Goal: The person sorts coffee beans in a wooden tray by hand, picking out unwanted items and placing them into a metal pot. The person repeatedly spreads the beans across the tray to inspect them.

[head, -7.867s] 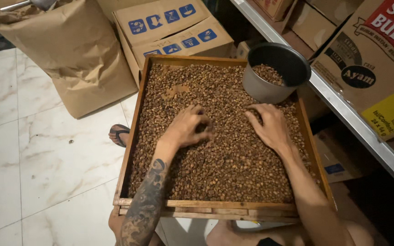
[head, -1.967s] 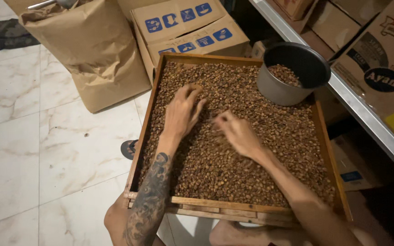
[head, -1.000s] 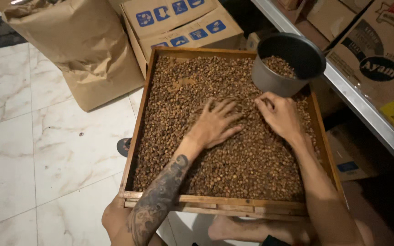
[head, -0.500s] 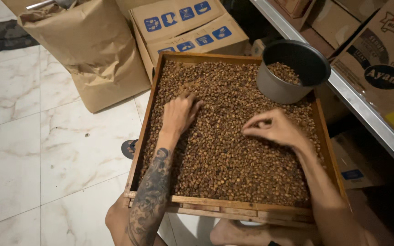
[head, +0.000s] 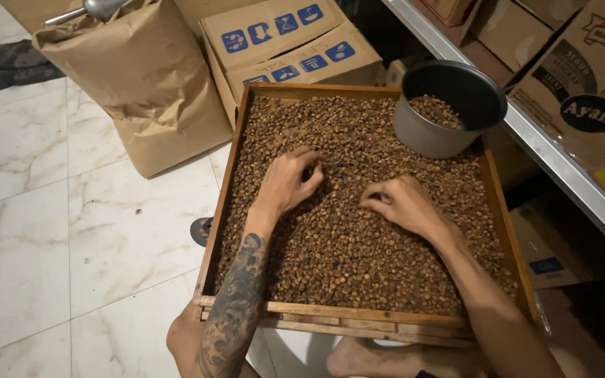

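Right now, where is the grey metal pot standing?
In the head view, the grey metal pot stands in the far right corner of the wooden tray, on the brown beans, beyond the right hand.

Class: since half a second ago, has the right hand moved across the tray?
Yes. The right hand has slid left, away from the pot, towards the tray's middle.

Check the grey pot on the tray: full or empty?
Partly filled. The grey pot stands upright in the wooden tray's far right corner; a low heap of beans lies inside, much bare inner wall above.
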